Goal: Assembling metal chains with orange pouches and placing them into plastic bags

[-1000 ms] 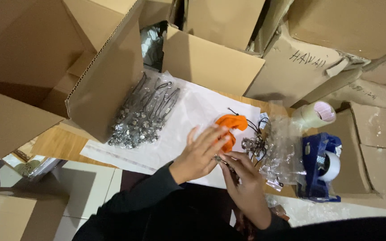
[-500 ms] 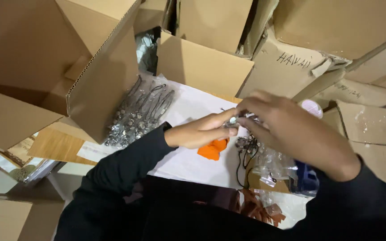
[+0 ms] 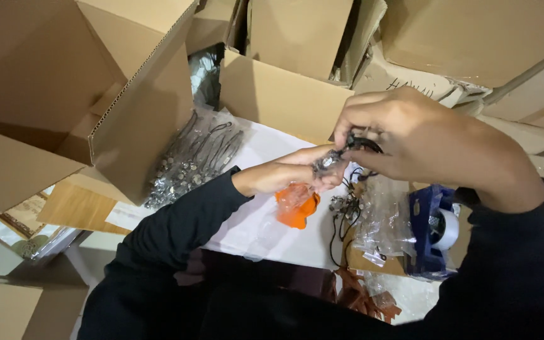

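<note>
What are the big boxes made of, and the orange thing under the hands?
The boxes look like brown corrugated cardboard: matte, with a wavy cut edge. The orange thing sits in a clear, shiny bag, likely thin plastic; its own material is unclear.

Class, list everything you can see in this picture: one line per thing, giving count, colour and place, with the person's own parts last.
Corded metal piece: one, black cord and silvery metal, pinched between both hands.
Orange piece: one, orange, in clear film, just below the left hand.
Pile of corded pieces: many, silvery and black, on the white sheet at left.
Loose corded pieces: several, black and silvery, right of the orange piece.
Clear bags: several, transparent, beside the tape dispenser.
Tape dispenser: one, blue with a white roll, at right.
White sheet: one, white, over the work surface.
Cardboard boxes: many, brown, all around.
Left hand: one, dark sleeve, centre.
Right hand: one, dark sleeve, upper right.
</note>
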